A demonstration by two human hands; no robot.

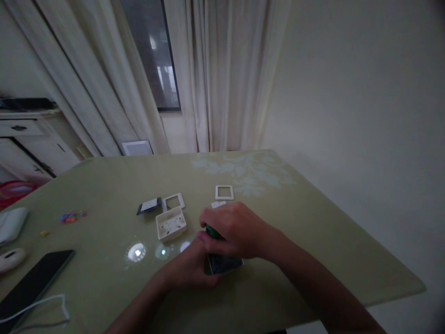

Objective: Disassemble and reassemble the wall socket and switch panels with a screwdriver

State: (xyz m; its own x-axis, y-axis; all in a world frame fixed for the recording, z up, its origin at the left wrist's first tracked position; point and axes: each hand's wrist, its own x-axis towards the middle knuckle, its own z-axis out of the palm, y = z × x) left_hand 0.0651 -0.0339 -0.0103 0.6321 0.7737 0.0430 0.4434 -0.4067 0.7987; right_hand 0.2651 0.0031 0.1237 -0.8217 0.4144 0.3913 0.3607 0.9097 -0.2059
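Observation:
My right hand (233,229) is closed around a green-handled tool (212,232), probably a screwdriver, held over a dark switch module (224,263) on the green table (313,241). My left hand (193,266) grips that module from the left and holds it down. Just behind my hands lie a white back box (171,224), a white frame (174,202), a second white frame (224,192), a small white piece (218,204) and a dark switch plate (149,206).
A black phone (33,283) with a white cable (41,308) lies at the near left, beside white objects (11,223). Small coloured bits (71,216) sit further left. Curtains, a window and drawers stand behind the table; a wall is on the right.

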